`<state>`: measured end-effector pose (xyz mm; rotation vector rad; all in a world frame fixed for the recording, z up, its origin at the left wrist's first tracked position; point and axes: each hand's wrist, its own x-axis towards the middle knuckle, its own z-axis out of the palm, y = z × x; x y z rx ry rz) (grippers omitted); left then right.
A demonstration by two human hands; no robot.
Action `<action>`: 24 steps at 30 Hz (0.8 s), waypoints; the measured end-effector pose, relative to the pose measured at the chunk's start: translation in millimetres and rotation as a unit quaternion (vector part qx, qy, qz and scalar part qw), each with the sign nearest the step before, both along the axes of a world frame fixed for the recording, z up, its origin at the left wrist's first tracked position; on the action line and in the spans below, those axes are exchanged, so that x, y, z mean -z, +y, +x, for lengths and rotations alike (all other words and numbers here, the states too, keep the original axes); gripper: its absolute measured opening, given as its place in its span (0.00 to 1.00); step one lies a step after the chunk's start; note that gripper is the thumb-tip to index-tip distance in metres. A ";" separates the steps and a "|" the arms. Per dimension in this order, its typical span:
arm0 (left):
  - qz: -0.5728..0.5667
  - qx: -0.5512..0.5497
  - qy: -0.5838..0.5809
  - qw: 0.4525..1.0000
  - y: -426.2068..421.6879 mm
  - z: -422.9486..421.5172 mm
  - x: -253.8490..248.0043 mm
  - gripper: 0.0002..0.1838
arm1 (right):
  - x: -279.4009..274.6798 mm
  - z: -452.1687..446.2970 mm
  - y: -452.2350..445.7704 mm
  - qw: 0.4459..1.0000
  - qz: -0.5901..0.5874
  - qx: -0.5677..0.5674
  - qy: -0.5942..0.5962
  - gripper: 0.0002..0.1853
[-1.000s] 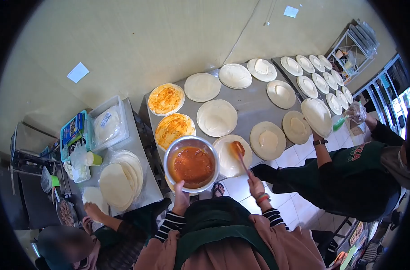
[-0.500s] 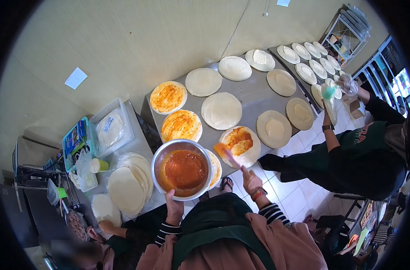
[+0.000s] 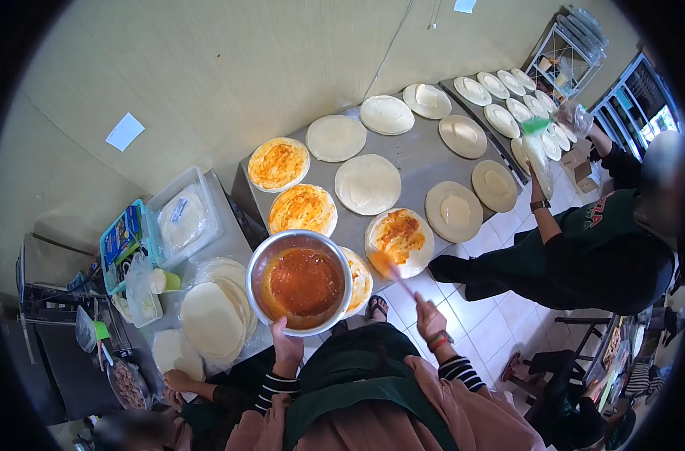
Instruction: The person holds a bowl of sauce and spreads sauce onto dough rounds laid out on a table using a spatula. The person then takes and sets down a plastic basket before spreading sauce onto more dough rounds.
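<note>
My left hand grips the near rim of a steel mixing bowl. Reddish-orange sauce fills its lower part. In my right hand is a spatula with a purplish handle; its orange, sauce-coated head is slightly blurred. That head is over the near edge of a round flatbread with sauce across its middle. Two sauced rounds lie beyond the bowl, and another sauced round is partly hidden behind the bowl's right side.
Plain dough rounds cover much of the metal table. At right a co-worker holds a piping bag. At lower left another person's hand touches stacked dough sheets. Plastic bins stand at left.
My right hand has moved slightly right and down, drawing the spatula toward the round's near edge. More of that round's middle is now sauced. The co-worker's piping bag has shifted left.
</note>
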<state>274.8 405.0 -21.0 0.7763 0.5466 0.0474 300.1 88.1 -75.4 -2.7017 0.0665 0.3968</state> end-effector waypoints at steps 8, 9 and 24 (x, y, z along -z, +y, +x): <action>0.004 -0.002 0.013 1.000 -1.4 5.9 -14.7 0.35 | 30.2 49.5 5.8 0.999 -0.013 0.029 0.004 0.17; 0.010 -0.015 0.007 1.000 -3.3 5.3 -18.9 0.35 | 18.3 39.9 16.8 1.000 0.007 0.008 -0.012 0.17; 0.031 -0.022 -0.023 0.999 5.6 2.5 -24.4 0.37 | -75.1 116.5 15.7 0.979 -0.136 -0.150 -0.002 0.14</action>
